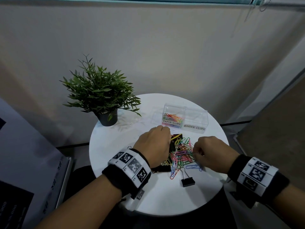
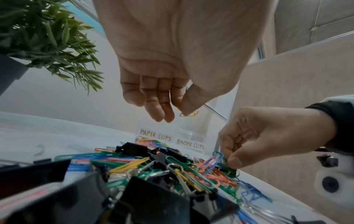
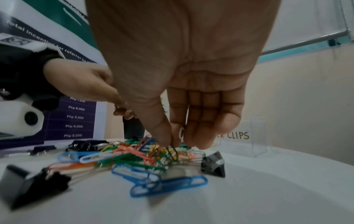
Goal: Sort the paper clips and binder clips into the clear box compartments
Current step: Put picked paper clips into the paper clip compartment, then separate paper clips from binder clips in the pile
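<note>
A mixed pile point(image 1: 180, 153) of coloured paper clips and black binder clips lies mid-table. Behind it stands the clear box point(image 1: 185, 113); its left compartment, labelled PAPER CLIPS point(image 1: 171, 122), holds several coloured clips, and the BINDER CLIPS compartment point(image 1: 194, 127) looks empty. My left hand point(image 1: 170, 138) hovers over the pile's left side and pinches a yellow paper clip point(image 2: 189, 114) between thumb and forefinger point(image 2: 184, 112). My right hand point(image 1: 194, 152) reaches into the pile's right side, thumb and forefinger point(image 3: 171, 144) pinching a dark green paper clip point(image 3: 173, 153) still among the others.
One black binder clip point(image 1: 188, 181) sits apart near the front of the round white table point(image 1: 115, 142). A potted plant point(image 1: 100, 93) stands at the back left. A printed board point(image 1: 24, 162) leans left of the table.
</note>
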